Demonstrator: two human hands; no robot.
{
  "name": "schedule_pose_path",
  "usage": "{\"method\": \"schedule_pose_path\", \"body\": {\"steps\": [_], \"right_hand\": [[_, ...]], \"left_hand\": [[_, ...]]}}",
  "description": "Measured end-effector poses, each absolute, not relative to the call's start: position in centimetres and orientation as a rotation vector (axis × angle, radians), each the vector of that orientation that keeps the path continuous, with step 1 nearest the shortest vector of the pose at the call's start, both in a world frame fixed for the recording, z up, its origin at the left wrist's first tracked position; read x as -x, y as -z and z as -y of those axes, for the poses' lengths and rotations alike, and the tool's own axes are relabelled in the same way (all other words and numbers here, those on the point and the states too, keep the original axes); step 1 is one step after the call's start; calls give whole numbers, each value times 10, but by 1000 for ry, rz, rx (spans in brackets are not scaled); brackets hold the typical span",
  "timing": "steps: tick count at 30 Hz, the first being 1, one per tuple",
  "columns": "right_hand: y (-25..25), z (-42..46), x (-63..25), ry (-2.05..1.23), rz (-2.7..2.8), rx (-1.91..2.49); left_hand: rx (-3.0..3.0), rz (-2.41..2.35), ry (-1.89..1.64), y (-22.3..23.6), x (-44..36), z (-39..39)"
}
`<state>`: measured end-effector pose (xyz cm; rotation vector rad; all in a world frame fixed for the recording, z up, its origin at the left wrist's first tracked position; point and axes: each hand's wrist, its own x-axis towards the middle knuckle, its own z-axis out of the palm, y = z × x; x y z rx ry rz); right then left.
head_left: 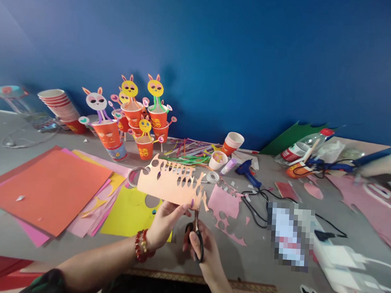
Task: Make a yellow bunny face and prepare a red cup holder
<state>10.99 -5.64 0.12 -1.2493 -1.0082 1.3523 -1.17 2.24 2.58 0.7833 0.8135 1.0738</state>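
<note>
A sheet of light orange paper (167, 183), with many leaf-shaped holes along its far edge, is pinched in my left hand (165, 221) between thumb and fingers. My right hand (206, 247) is closed round the black handles of a pair of scissors (197, 243). The blades point up and away, at the near right corner of the paper. Below the paper, to the left, lies a yellow sheet (123, 215) with a round hole. Pink paper (225, 200) with cut-outs lies to the right of the scissors.
Decorated cups (107, 133) with paper animal faces stand at the back left. Coloured sheets (49, 187) are stacked left. Behind the paper lie pipe cleaners (191, 153). To the right are a blue glue gun (248, 172), a bottle (302, 147) and a power strip (336, 267).
</note>
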Motion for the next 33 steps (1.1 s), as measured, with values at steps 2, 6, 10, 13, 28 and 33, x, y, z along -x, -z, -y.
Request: {"method": "schedule_pose_path", "body": {"steps": [2, 6, 10, 13, 28, 33], "right_hand": [[0, 53, -111, -1352, 998, 1235], [-1, 51, -114, -1347, 1024, 1221], [-7, 51, -111, -1322, 1079, 1191], [-11, 49, -106, -1265, 1094, 1160], [-14, 52, -99, -1244, 1061, 1262], [-12, 51, -99, -1253, 1035, 1275]], "left_hand": [[-783, -791, -1049, -24, 14, -22], [-819, -808, -1011, -21, 17, -23], [-880, -848, -1007, -21, 18, -22], [-873, -874, -982, -22, 16, -19], [-907, -910, -764, -22, 21, -11], [-976, -934, -717, -23, 23, -11]]}}
